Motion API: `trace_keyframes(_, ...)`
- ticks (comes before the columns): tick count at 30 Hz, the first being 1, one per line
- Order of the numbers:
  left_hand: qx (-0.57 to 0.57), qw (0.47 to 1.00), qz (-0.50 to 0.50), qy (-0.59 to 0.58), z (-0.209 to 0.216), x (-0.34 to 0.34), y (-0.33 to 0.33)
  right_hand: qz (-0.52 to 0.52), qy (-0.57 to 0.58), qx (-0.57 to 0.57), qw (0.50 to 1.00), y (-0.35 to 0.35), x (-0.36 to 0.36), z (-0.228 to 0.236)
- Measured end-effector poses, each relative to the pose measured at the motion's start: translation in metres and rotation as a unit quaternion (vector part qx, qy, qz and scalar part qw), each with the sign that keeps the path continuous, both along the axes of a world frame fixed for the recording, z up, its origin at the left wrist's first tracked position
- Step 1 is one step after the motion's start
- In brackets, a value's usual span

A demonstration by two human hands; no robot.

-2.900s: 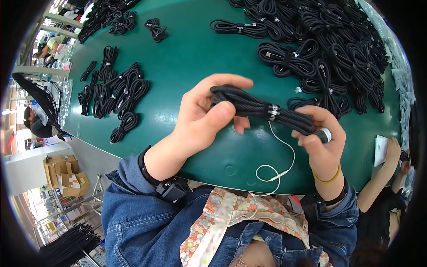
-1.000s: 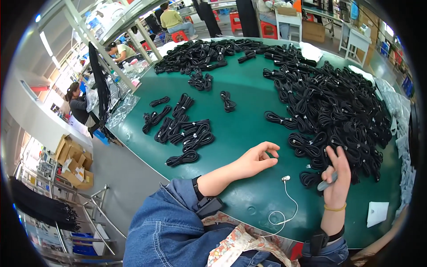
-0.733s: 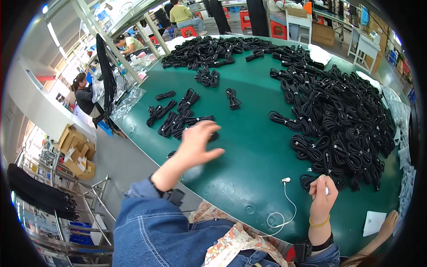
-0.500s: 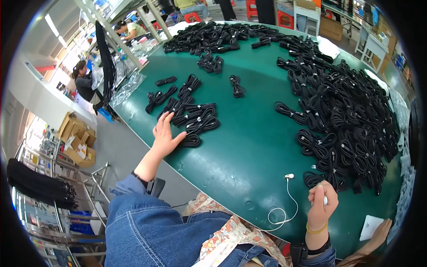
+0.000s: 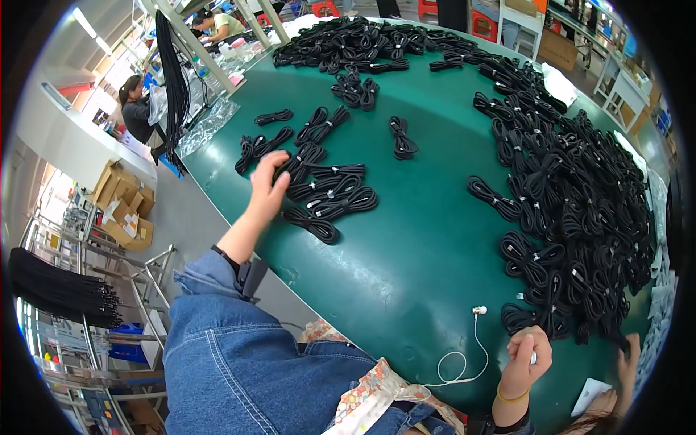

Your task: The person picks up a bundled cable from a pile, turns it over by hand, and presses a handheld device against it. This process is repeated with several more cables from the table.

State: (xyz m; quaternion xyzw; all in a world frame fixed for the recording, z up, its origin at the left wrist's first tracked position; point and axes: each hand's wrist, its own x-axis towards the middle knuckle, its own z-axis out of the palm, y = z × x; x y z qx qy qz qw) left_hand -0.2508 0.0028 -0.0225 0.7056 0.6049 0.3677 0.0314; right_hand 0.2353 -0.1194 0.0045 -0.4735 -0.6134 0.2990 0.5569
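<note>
My left hand (image 5: 268,187) reaches over the left part of the green table, thumb and fingers apart. Its fingertips are at the edge of a black cable bundle (image 5: 304,158); whether they touch it is unclear. Just below lies another tied cable bundle (image 5: 313,225), with more coiled bundles (image 5: 344,201) stacked beside it. My right hand (image 5: 525,354) is closed near the front edge, around a small white object (image 5: 533,357) that mostly hides in the fingers. A white earphone (image 5: 479,310) lies left of that hand, its thin cord running toward my apron.
A large heap of black cable bundles (image 5: 580,217) covers the right side of the green table (image 5: 406,254). More bundles (image 5: 348,43) line the far edge. At lower right, another person's hand (image 5: 628,362) is beside a white card (image 5: 591,395). Cardboard boxes (image 5: 123,206) stand on the floor at left.
My left hand has moved up and away from the lowest left bundle, which now shows whole. The other person's hand has moved from the white card toward the heap. My view has shifted slightly.
</note>
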Motion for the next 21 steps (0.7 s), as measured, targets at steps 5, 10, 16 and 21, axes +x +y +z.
trace_keyframes(5, -0.028, 0.969, 0.222, 0.108, 0.010, -0.056, 0.060, -0.015, -0.008, -0.026, 1.000, 0.005, -0.002, -0.001)
trace_keyframes(10, -0.086, 0.914, 0.363, 0.158, 0.015, -0.109, 0.126, -0.046, 0.030, -0.058, 0.997, 0.008, -0.004, -0.003)
trace_keyframes(16, -0.121, 0.949, 0.229, 0.180, 0.037, -0.065, 0.230, -0.072, 0.042, -0.080, 0.993, 0.016, 0.006, -0.009)
trace_keyframes(21, -0.132, 0.959, 0.132, 0.214, 0.034, 0.019, 0.324, -0.034, 0.074, -0.074, 0.994, 0.016, 0.009, 0.000)
